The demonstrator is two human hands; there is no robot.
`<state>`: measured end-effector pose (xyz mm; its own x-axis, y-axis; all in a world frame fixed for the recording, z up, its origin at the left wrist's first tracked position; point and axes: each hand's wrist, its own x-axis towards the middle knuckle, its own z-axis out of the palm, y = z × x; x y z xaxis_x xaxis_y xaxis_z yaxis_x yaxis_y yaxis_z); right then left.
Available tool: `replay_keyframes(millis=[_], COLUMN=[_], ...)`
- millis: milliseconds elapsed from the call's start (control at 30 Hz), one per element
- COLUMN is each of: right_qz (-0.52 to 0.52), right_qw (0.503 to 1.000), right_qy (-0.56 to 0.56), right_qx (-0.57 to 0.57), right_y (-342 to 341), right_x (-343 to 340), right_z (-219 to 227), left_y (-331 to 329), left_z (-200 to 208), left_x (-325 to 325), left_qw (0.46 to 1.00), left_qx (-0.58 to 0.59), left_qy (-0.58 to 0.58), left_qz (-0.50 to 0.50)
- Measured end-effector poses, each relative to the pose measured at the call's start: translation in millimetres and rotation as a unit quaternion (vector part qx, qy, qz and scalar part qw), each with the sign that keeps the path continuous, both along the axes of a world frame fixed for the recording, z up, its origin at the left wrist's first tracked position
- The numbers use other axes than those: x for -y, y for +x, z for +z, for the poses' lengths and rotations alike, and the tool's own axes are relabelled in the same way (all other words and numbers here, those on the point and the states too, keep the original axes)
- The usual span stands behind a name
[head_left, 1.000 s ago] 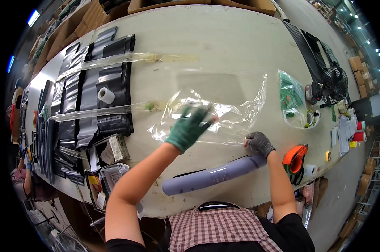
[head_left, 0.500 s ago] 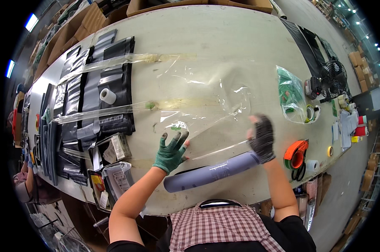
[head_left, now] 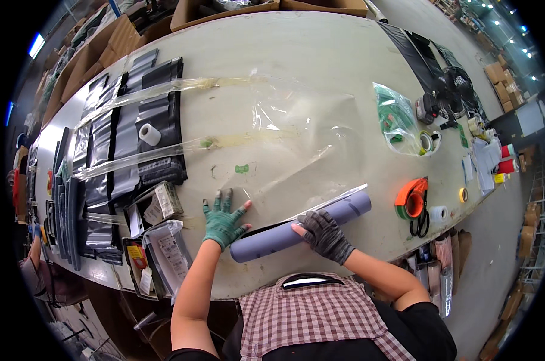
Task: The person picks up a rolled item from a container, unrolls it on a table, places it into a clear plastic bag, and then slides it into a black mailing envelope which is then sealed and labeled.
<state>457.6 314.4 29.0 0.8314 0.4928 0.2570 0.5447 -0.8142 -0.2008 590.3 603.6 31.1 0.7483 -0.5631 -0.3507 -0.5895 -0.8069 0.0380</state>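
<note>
A purple rolled-up mat (head_left: 272,242) lies slantwise on the table close to my body. Over its middle, my right hand (head_left: 325,234), in a dark grey glove, bends its fingers across the far side, thumb pointing left. My left hand (head_left: 223,224), in a green glove with bare fingertips, lies flat with fingers spread beside the mat's left end. Beyond the mat is a crumpled sheet of clear plastic film (head_left: 308,141), with a shiny edge running along the mat's far side. What lies under my right palm is hidden.
Flat black plastic bags (head_left: 158,114) with a white roll (head_left: 149,135) on them cover the left. Boxes of papers (head_left: 167,253) stand near my left arm. At right are an orange tape dispenser (head_left: 412,198), black scissors (head_left: 422,225), a green-filled bag (head_left: 396,120) and a fan (head_left: 454,93).
My right hand has come from beyond the mat's right end down and left onto its middle. The film has shifted, its near edge now against the mat. My left hand remains spread.
</note>
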Motion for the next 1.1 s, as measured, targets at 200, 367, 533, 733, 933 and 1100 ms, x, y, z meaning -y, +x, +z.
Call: replay_keyframes(millis=[200,367,533,733,933,1100], right_qz=[-0.063,-0.183,-0.152,-0.162,-0.202,-0.118], right_qw=[0.966,0.952,0.987,0.983,0.979,0.993], right_qy=[-0.111,0.050,0.043,0.080,0.034,0.030], right_qx=[-0.224,-0.238,-0.033,-0.018,-0.013,-0.005], right_y=[-56.1,-103.0,-58.4,-13.6,-13.9,-7.8], right_x=[-8.5,11.1,-5.9,-14.0,-19.2,-0.4], right_z=[39.5,72.4,173.2,65.3,2.6,-8.3], left_y=[-53.3,-108.2,-138.0,-133.6,-142.8,-94.1], left_z=[-9.1,-12.4,-89.3,-8.8,7.1,118.0], left_x=[-4.6,12.6,-1.6,16.3,3.9,22.7], left_qw=[0.999,0.996,0.976,0.993,0.995,0.952], left_qx=[-0.007,0.007,-0.038,0.029,-0.038,-0.302], left_qy=[0.020,0.047,-0.147,0.025,0.041,0.035], left_qz=[0.043,0.080,0.155,0.109,0.081,-0.031])
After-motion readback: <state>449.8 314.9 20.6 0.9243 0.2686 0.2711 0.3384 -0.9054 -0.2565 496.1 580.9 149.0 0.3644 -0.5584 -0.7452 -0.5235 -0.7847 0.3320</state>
